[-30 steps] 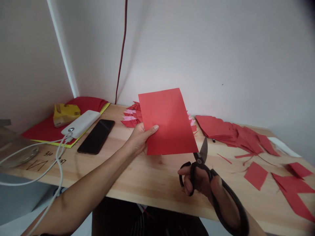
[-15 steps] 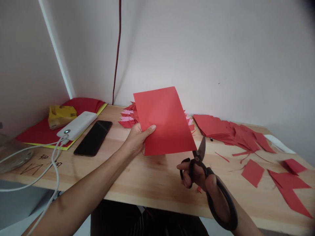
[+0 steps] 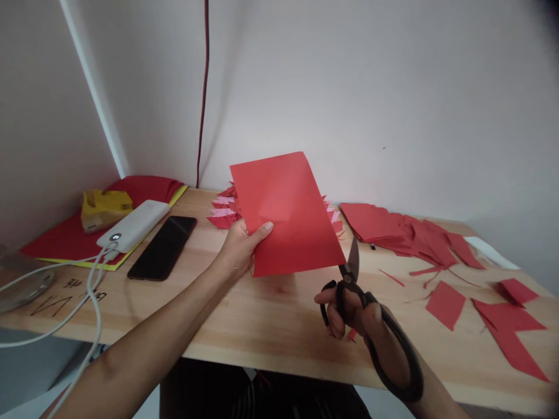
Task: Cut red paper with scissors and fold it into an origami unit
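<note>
My left hand [image 3: 244, 247] pinches a sheet of red paper [image 3: 288, 215] at its lower left edge, thumb on the near face. The sheet is held up above the table, its far side hidden. In my right hand [image 3: 349, 314] is a pair of black-handled scissors [image 3: 384, 343], with fingers through one loop and the thumb in the other. The scissor blades are parted, and the sheet's lower right corner lies at them. Behind the sheet, partly covered, is a pile of folded red and pink paper pieces [image 3: 223, 212].
A stack of red paper pieces [image 3: 371, 224] lies at the back right, with cut red pieces [image 3: 445, 305] nearer. On the left are a black phone [image 3: 162, 248], a white power bank [image 3: 133, 226] with cables, a yellow packet [image 3: 106, 208] and red sheets [image 3: 56, 238].
The whole view has shifted slightly, so things appear a little further left. Both hands keep their holds; the scissors stay at the sheet's lower right corner, blades parted.
</note>
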A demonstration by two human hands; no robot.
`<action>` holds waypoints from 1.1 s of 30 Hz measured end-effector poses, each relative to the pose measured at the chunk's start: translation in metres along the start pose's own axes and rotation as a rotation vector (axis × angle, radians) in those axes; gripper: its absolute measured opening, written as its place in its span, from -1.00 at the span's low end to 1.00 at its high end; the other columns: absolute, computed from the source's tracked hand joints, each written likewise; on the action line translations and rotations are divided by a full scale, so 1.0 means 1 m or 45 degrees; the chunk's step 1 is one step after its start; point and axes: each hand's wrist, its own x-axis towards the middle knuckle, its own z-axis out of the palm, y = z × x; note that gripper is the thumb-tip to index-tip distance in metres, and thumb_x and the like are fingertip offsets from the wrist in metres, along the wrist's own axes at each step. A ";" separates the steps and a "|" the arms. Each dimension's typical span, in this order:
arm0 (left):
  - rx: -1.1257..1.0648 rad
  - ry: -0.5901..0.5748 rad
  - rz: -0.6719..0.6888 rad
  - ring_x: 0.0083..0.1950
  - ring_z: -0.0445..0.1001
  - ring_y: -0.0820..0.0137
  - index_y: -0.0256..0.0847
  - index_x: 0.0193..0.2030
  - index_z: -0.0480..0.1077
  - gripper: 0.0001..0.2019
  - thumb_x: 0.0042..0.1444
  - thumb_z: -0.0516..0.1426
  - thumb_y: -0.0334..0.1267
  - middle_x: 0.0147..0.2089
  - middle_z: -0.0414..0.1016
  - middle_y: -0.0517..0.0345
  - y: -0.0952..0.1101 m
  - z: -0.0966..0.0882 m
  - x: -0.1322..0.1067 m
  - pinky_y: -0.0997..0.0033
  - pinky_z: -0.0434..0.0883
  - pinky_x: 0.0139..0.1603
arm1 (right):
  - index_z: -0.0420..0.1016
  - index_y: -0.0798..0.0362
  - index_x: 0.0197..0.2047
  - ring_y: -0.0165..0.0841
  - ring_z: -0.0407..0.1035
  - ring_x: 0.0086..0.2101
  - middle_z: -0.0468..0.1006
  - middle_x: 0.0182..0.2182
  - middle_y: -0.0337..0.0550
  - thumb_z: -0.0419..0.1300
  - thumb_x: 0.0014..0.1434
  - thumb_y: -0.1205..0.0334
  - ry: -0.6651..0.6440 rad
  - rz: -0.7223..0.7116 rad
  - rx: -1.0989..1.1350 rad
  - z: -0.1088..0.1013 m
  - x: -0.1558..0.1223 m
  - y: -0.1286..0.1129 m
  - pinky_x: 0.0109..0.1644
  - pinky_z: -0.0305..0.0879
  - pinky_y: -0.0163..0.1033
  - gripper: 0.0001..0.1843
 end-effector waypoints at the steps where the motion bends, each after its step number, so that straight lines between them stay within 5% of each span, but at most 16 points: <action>1: -0.003 0.002 0.003 -0.15 0.58 0.26 -0.27 -0.11 0.49 -0.70 0.01 0.30 -0.23 -0.08 0.59 -0.05 0.000 0.000 0.000 0.22 0.48 -0.02 | 0.45 0.08 -0.18 -0.36 0.21 -0.52 0.31 -0.57 -0.23 -0.16 0.13 -0.45 -0.007 0.015 -0.006 -0.001 -0.001 0.002 -0.42 0.17 -0.21 -0.23; 33: -0.002 0.031 -0.055 -0.10 0.57 0.22 -0.30 -0.09 0.47 -0.65 -0.02 0.31 -0.21 -0.03 0.56 -0.10 0.007 0.007 -0.004 0.20 0.46 0.03 | 0.45 0.12 -0.33 -0.47 0.11 -0.73 0.23 -0.77 -0.33 -0.08 0.18 -0.36 0.134 0.235 -0.033 -0.001 -0.009 0.004 -0.61 0.03 -0.31 -0.33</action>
